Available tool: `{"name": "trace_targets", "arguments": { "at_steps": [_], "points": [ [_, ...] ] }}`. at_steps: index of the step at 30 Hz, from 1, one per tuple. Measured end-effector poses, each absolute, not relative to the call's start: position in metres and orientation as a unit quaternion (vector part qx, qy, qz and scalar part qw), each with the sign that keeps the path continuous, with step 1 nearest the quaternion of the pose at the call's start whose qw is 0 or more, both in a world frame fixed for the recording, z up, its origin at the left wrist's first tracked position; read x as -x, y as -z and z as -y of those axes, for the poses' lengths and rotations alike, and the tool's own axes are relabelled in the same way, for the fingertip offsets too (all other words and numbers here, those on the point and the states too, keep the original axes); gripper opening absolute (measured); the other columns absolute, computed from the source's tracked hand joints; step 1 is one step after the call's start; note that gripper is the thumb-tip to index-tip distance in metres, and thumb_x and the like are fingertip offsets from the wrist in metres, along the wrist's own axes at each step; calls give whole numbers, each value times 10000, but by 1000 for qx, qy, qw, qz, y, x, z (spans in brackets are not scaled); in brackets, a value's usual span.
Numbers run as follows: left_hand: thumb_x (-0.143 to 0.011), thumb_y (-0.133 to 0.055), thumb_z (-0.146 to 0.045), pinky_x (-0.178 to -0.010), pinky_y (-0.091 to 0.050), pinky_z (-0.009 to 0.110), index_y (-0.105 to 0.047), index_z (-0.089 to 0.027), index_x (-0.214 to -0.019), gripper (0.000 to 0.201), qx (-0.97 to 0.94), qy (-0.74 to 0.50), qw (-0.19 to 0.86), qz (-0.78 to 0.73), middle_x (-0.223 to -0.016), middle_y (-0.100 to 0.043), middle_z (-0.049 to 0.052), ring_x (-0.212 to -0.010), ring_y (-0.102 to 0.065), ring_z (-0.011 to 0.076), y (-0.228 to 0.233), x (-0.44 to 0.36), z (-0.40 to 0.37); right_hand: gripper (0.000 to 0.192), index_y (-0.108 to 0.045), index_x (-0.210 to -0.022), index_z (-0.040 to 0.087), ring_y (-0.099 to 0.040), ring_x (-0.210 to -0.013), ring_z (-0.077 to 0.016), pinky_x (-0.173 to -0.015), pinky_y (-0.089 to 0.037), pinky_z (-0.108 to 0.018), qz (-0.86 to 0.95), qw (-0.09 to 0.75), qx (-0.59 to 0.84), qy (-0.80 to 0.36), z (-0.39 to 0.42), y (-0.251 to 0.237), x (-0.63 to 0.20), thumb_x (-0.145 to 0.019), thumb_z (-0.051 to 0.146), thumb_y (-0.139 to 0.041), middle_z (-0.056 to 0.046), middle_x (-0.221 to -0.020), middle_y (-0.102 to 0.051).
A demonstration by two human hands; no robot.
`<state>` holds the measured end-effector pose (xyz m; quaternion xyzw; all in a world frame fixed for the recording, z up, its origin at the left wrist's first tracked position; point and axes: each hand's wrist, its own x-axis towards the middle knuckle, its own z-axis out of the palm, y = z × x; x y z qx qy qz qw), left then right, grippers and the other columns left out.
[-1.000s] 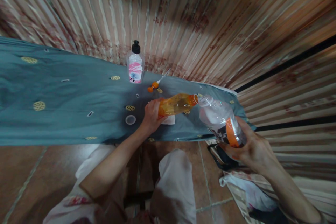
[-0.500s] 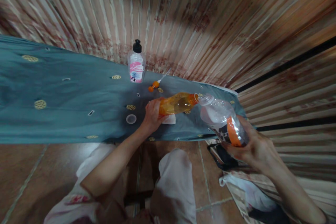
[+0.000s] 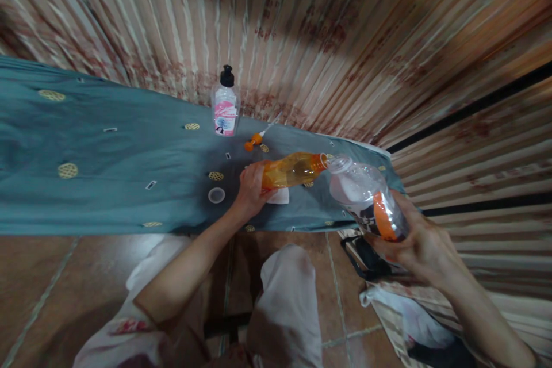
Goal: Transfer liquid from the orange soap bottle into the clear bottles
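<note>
My left hand (image 3: 252, 188) is wrapped round the base of an orange see-through bottle (image 3: 293, 170), tipped almost level with its open mouth to the right. That mouth meets the neck of a clear plastic bottle (image 3: 360, 192), which leans up and left. Around the lower part of the clear bottle, by its orange and black label, my right hand (image 3: 416, 236) is closed. Whether liquid passes between the mouths I cannot make out. An orange spray head (image 3: 254, 141) with a thin tube lies behind the orange bottle. Under my left hand shows a white piece (image 3: 279, 196), partly hidden.
A clear bottle with a black cap and pink label (image 3: 225, 109) stands at the table's back. A small round lid (image 3: 216, 195) lies left of my hand. The teal cloth (image 3: 112, 155) covers the narrow table against a pleated curtain (image 3: 267, 29). A bag (image 3: 366, 259) is below right.
Almost nothing differs. Both bottles stay mouth to mouth in my hands, and the view has shifted very slightly.
</note>
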<state>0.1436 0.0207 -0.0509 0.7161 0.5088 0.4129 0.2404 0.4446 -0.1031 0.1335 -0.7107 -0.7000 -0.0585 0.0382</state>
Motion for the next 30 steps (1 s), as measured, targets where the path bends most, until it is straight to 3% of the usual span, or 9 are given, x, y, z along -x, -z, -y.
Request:
{"name": "trace_targets", "arguments": {
  "at_steps": [18,24,30],
  "points": [
    [-847,-752,-366,-1146,-434,511,-528,-172,-1392,620,-713,-414,252,-507,-1386,-641,168,-1320,-582,334,50,-144,-21,926,-481,-1531,144,-782,-838,-348,-682,-605,-398,691,29,721,47,103,-133,-445,-748,610,-648,-128,-1033,-803],
    [-845,-760,-379,-1143,-442,516,-520,-175,-1391,630,-714,-415,241,-510,-1369,-645,168,-1317,-588,340,51,-144,-21,884,-499,-1511,171,-768,-745,-316,-644,-593,-379,690,42,721,52,103,-132,-445,-748,587,-663,-93,-966,-802],
    [-854,-756,-387,-1137,-450,515,-525,-181,-1393,621,-715,-416,240,-508,-1367,-642,169,-1315,-592,342,53,-144,-21,861,-506,-1508,183,-781,-884,-330,-708,-607,-367,695,37,716,56,103,-133,-445,-767,595,-660,-105,-1044,-800]
  ]
}}
